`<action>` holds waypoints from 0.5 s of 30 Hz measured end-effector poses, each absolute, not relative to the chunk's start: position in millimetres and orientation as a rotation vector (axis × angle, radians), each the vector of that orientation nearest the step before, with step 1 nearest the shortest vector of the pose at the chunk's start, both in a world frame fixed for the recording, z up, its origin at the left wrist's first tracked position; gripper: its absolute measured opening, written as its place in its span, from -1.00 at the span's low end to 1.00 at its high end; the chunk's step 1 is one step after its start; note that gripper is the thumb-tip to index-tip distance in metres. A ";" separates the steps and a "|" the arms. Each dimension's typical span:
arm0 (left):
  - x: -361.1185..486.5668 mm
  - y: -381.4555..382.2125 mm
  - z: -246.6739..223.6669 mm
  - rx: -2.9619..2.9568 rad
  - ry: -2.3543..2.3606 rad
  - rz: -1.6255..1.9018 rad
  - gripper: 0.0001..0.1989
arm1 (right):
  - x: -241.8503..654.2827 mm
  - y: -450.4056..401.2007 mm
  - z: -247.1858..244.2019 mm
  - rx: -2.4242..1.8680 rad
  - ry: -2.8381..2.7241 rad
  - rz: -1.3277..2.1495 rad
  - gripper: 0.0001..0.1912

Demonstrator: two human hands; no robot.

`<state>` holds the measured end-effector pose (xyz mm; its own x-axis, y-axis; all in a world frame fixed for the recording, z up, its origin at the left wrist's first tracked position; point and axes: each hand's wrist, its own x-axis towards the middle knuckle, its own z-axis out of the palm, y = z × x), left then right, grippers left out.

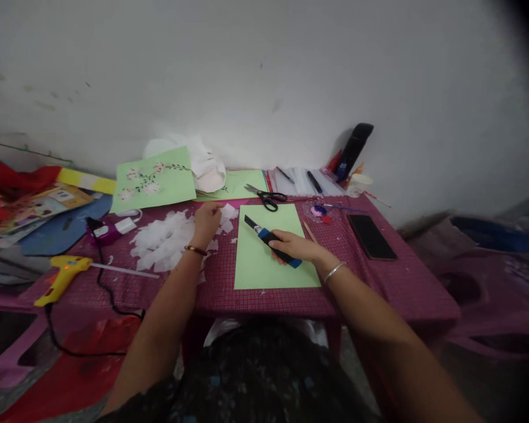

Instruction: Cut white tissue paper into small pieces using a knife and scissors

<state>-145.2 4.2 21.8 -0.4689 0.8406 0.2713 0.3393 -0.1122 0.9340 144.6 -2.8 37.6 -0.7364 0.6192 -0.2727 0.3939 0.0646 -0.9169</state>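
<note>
Right grip: fingers closed round the cutter, dark end pointing away and to the left. Cutter is over the green sheet, which lies flat on the desk under the right grip. Can't tell if the tip touches it.

Left grip: fingers curled in, barely open, at a white scrap just off the sheet's left edge. Can't tell if it's pinched or only touched.

Scrap pile just left of the left grip. Glue gun well left of that, nearer the body. Painted card beyond the left grip, off to the left. Scissors beyond the right grip, handles over the sheet's far edge. Pencil just beyond the right grip, by the sheet's right edge. Phone farther right.

My read on the step: handling scraps with the left, cutter in the right. No cut line visible on the sheet. Any move from here calls for a settled left grip on the scrap, with the cutter end kept off those fingers. Loose scraps look light, so they'd probably shift if brushed.
</note>
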 end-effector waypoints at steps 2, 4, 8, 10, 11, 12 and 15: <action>-141.7 2.2 23.9 1.334 1.754 1.709 -0.79 | 145.1 -3.1 38.8 -1.027 -2.138 1.741 -0.85; -138.4 -3.0 27.0 1.255 1.642 1.733 -0.89 | 146.7 -3.3 39.6 -0.977 -2.131 1.784 -0.83; -129.6 -16.6 32.6 1.103 1.316 1.543 -0.85 | 151.2 -3.7 40.7 -0.756 -2.175 1.943 -0.74; -124.3 -21.6 33.8 1.117 1.217 1.448 -0.81 | 152.9 -4.0 41.9 -0.662 -2.191 2.009 -0.70; -121.9 -23.3 34.0 1.129 1.191 1.410 -0.79 | 153.4 -4.2 42.5 -0.633 -2.185 2.037 -0.69; -119.6 -24.5 33.9 1.137 1.175 1.380 -0.76 | 153.8 -4.4 43.2 -0.616 -2.168 2.063 -0.68; -114.8 -26.6 33.6 1.139 1.156 1.291 -0.82 | 154.1 -4.4 44.2 -0.587 -2.117 2.123 -0.63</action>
